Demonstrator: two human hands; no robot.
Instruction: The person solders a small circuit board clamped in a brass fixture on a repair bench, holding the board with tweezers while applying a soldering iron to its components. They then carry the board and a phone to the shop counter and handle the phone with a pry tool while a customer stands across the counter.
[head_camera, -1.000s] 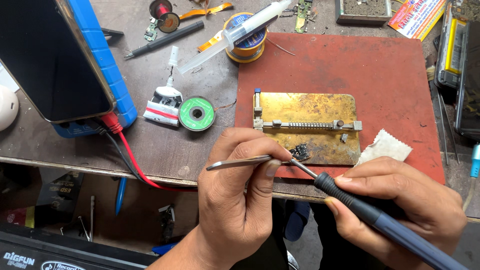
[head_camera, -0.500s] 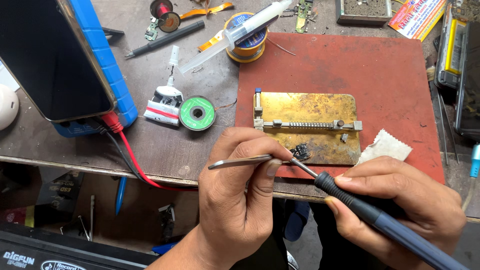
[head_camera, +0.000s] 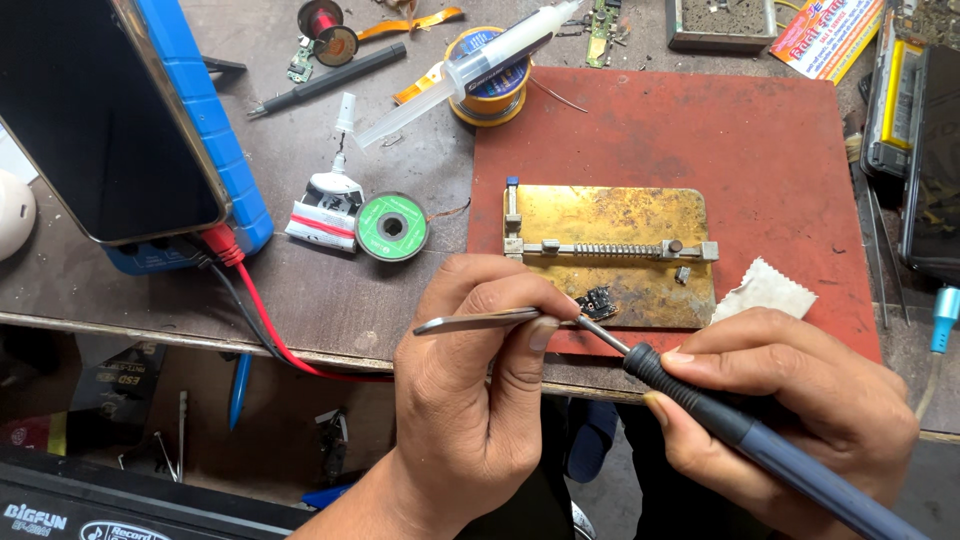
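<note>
Left hand (head_camera: 480, 400) pinching silver tweezers (head_camera: 480, 321) at lower centre of the frame, tips aimed at the small dark circuit piece (head_camera: 598, 300) on the brass holder plate (head_camera: 610, 250). Right hand (head_camera: 790, 400) wrapped around the soldering iron (head_camera: 740, 430), tip touching that piece. Red mat (head_camera: 680, 130) underneath, on the worktop (head_camera: 300, 290).

Left hand (head_camera: 480, 400) and right hand (head_camera: 800, 400) both curled closed.
</note>
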